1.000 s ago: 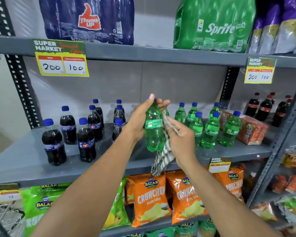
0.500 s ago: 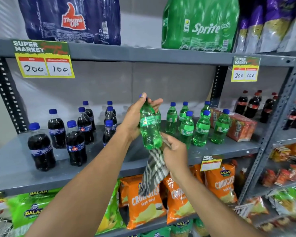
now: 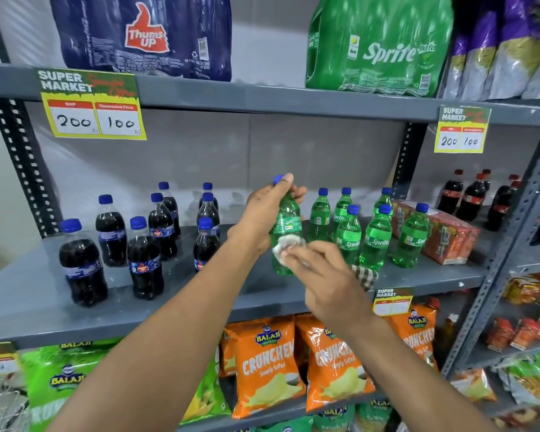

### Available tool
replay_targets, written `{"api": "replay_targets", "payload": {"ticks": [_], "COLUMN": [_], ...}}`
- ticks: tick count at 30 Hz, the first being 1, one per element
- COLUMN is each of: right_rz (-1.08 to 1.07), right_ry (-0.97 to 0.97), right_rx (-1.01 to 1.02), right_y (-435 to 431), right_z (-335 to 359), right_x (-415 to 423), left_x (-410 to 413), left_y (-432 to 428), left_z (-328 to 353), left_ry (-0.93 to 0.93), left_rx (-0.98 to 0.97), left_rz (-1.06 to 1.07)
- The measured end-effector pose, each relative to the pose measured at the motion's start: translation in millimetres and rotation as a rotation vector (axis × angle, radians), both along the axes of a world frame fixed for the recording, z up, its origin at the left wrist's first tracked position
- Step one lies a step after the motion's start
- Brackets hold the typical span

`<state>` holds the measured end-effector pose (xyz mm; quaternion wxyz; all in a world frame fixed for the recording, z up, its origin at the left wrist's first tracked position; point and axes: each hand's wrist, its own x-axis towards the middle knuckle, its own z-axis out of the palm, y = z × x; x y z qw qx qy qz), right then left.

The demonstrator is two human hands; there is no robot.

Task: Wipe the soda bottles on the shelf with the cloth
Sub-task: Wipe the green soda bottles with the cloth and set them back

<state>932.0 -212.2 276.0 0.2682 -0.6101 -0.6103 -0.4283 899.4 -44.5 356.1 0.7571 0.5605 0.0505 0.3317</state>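
Note:
My left hand [image 3: 267, 213] grips a green Sprite bottle [image 3: 287, 218] by its neck and blue cap, holding it upright just above the grey shelf [image 3: 32, 294]. My right hand [image 3: 325, 275] presses a checked cloth [image 3: 286, 244] against the bottle's lower front; the cloth's loose end [image 3: 367, 275] hangs out to the right of that hand. Several more green Sprite bottles [image 3: 376, 241] stand on the shelf to the right. Several dark cola bottles [image 3: 144, 260] with blue caps stand to the left.
A red shrink-wrapped pack [image 3: 446, 238] lies right of the Sprite bottles, with red-capped cola bottles [image 3: 474, 198] beyond the upright post. Large Thums Up and Sprite multipacks sit on the shelf above. Orange and green chip bags [image 3: 262, 366] fill the shelf below.
My right hand has moved the cloth from the bottle's base up onto its lower front, bunched under the fingers. The hanging tail now trails to the right instead of below.

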Motion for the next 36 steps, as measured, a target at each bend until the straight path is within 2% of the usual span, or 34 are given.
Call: {"api": "replay_targets", "payload": {"ticks": [3,8,10,14,19,23,28,36], "right_rz": [-0.076,-0.063,-0.022,0.041,0.068,0.034,0.006,-0.007], "right_ry": [-0.158,-0.132,0.026,0.489,0.686,0.583,0.299,0.341], "right_rx": [-0.125,-0.153,-0.039,0.2,0.275,0.283,0.092,0.155], "right_y": [-0.2,-1.1,-0.7,6.2,14.3,14.6,-3.5,11.7], "right_z": [-9.7,-8.5,0.1,9.6,29.2,29.3,-16.7,22.9], "right_x": [-5.6,-3.9,1.6,1.0,0.7,-1.8,-10.2,0.6], "left_x": [3.1,2.2,2.9,-0.6,-4.5,-3.6,-8.2,7.8], "left_y": [-5.8,-10.0,-7.6,-3.6,-11.1,-13.7,-0.1,-6.6], "left_z": [-2.8,-3.6,-3.2,-4.8,-8.8,-6.9,-8.3,-21.1], "left_ry": [0.04,0.07,0.022,-0.103,-0.087,-0.122,-0.14,-0.143], "left_rx": [0.108,0.197,0.165,0.062,0.053,0.03,-0.019,-0.016], "left_rz": [0.131,0.203,0.167,0.064,-0.075,-0.062,-0.044,-0.158]}}
